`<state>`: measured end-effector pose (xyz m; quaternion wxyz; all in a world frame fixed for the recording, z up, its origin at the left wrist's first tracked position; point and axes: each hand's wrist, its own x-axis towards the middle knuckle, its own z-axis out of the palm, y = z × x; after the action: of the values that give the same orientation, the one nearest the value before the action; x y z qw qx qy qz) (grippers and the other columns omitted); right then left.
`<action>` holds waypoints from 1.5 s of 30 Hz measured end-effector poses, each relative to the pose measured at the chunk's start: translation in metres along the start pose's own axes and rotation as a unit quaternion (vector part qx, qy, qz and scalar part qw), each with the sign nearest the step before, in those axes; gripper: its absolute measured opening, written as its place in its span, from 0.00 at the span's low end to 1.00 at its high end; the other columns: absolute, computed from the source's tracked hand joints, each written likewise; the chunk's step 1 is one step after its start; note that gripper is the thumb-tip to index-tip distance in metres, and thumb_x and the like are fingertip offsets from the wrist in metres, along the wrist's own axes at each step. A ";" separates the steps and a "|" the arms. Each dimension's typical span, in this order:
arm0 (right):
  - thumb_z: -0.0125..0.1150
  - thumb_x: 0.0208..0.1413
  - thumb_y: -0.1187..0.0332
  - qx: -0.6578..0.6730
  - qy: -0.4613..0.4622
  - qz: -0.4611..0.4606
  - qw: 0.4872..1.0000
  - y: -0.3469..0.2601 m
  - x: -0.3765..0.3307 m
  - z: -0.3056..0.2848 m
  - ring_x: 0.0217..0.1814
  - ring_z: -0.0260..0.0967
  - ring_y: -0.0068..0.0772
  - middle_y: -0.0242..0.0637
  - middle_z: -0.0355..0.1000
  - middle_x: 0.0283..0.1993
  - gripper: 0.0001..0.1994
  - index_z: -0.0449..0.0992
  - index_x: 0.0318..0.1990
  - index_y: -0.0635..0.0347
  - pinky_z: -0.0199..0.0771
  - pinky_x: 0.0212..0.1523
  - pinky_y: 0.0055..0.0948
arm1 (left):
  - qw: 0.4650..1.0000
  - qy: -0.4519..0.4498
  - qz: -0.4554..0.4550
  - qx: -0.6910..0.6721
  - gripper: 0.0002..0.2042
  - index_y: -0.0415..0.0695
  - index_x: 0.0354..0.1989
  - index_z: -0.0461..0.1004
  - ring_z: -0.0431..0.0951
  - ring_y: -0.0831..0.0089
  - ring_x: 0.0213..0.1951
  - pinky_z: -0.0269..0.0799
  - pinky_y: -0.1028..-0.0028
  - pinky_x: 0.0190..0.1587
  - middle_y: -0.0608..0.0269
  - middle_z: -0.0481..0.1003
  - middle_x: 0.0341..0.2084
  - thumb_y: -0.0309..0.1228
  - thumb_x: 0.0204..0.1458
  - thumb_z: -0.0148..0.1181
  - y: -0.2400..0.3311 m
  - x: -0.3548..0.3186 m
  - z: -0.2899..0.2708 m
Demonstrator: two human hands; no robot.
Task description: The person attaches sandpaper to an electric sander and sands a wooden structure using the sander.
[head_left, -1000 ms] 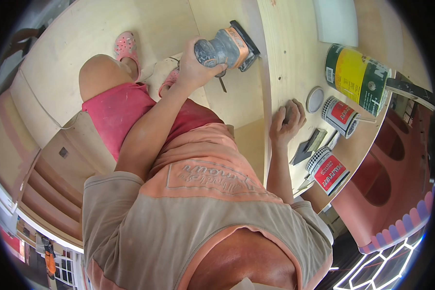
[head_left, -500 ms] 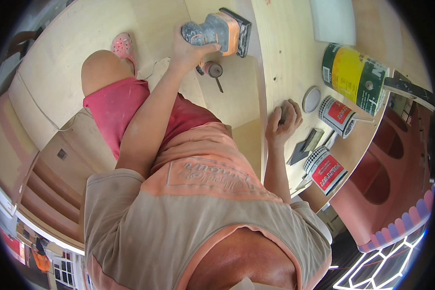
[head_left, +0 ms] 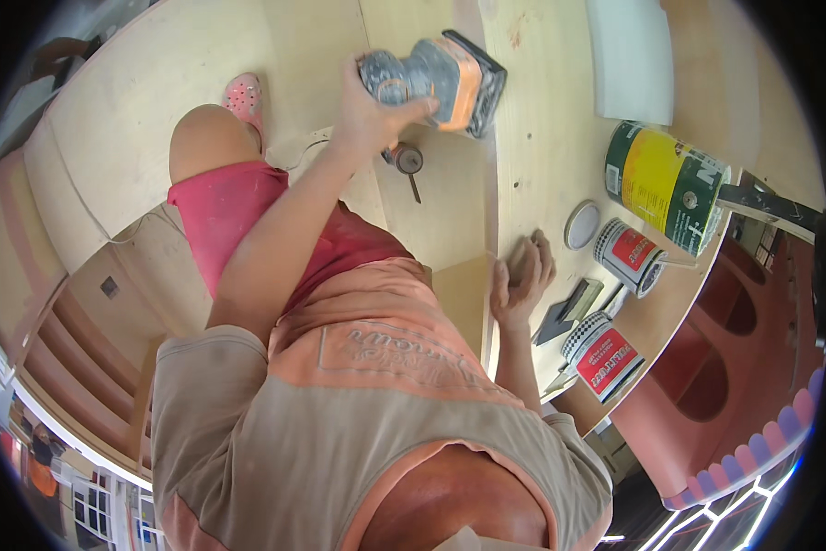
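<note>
My left hand is wrapped round an orange and grey electric sander, dusty on its body. The sander's black pad faces right and overlaps the edge of the pale wooden board; whether it touches cannot be told. My right hand rests on that board, its fingers loosely bent and apart from the thumb. A dark patch shows between them, too unclear to name. Close to this hand are a round metal lid, an open red-labelled can with a stick in it, and a dark flat scraper-like tool.
Another red-labelled can and a large green and yellow tin stand along the board's right side. A white sheet lies at the far end. Below the sander is a small round tool with a thin stem. A cable trails on the left.
My left hand has carried the sander rightward, over the board's edge. The view has shifted, so the cans and lid appear lower. My right hand stays about where it was on the board.
</note>
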<state>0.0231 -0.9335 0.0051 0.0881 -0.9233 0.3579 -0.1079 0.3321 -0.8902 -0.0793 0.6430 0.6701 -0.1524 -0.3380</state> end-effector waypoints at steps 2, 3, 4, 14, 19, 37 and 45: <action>0.61 0.49 0.60 -0.010 0.010 -0.005 1.000 -0.002 -0.003 0.004 0.60 0.58 0.53 0.55 0.63 0.58 0.26 0.66 0.54 0.65 0.52 0.59 0.45 | 1.000 0.018 -0.002 0.004 0.44 0.34 0.55 0.53 0.72 0.66 0.44 0.72 0.69 0.46 0.51 0.68 0.43 0.37 0.32 0.77 0.012 0.025 -0.002; 0.62 0.49 0.57 -0.022 0.018 -0.005 1.000 -0.002 -0.005 0.006 0.61 0.57 0.53 0.56 0.61 0.59 0.28 0.66 0.55 0.64 0.50 0.60 0.46 | 0.999 0.043 0.003 0.034 0.45 0.33 0.55 0.54 0.73 0.66 0.44 0.72 0.69 0.46 0.51 0.68 0.43 0.38 0.31 0.78 0.016 0.040 -0.003; 0.62 0.49 0.56 -0.019 0.013 0.008 1.000 -0.001 -0.004 0.008 0.62 0.56 0.53 0.57 0.60 0.60 0.29 0.66 0.55 0.64 0.48 0.61 0.47 | 0.995 0.071 0.007 0.067 0.45 0.33 0.55 0.55 0.73 0.66 0.45 0.72 0.69 0.46 0.50 0.69 0.43 0.39 0.30 0.78 0.021 0.053 -0.007; 0.63 0.48 0.54 -0.033 0.009 0.007 0.999 0.002 0.000 0.012 0.61 0.56 0.55 0.57 0.61 0.59 0.30 0.65 0.54 0.64 0.50 0.60 0.47 | 0.977 0.037 0.010 -0.211 0.34 0.38 0.52 0.57 0.75 0.70 0.30 0.76 0.73 0.29 0.57 0.70 0.34 0.24 0.35 0.72 0.000 0.106 -0.015; 0.61 0.49 0.53 -0.049 0.000 0.003 0.999 0.005 -0.006 0.011 0.62 0.55 0.54 0.57 0.60 0.59 0.30 0.64 0.55 0.63 0.48 0.61 0.47 | 0.998 -0.037 0.027 0.044 0.41 0.35 0.54 0.59 0.74 0.65 0.43 0.71 0.65 0.46 0.51 0.70 0.42 0.38 0.32 0.76 0.005 -0.004 -0.003; 0.63 0.48 0.55 -0.070 0.000 0.048 0.996 -0.011 0.004 0.014 0.62 0.55 0.55 0.58 0.59 0.58 0.30 0.63 0.54 0.64 0.48 0.59 0.48 | 0.998 -0.019 0.039 -0.034 0.42 0.39 0.54 0.56 0.72 0.63 0.44 0.70 0.65 0.50 0.53 0.68 0.41 0.37 0.32 0.77 -0.002 0.078 -0.013; 0.63 0.47 0.61 -0.087 -0.001 0.044 0.995 -0.013 0.002 0.015 0.62 0.55 0.55 0.57 0.59 0.59 0.30 0.62 0.56 0.64 0.48 0.60 0.48 | 0.901 -0.050 -0.350 -0.252 0.22 0.38 0.40 0.70 0.72 0.71 0.26 0.71 0.71 0.24 0.58 0.72 0.28 0.31 0.36 0.72 -0.043 0.118 -0.023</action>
<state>0.0371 -0.9245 -0.0060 0.0127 -0.9109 0.4060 -0.0718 0.4228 -0.9429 -0.1521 0.6221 0.4781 0.1502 -0.6016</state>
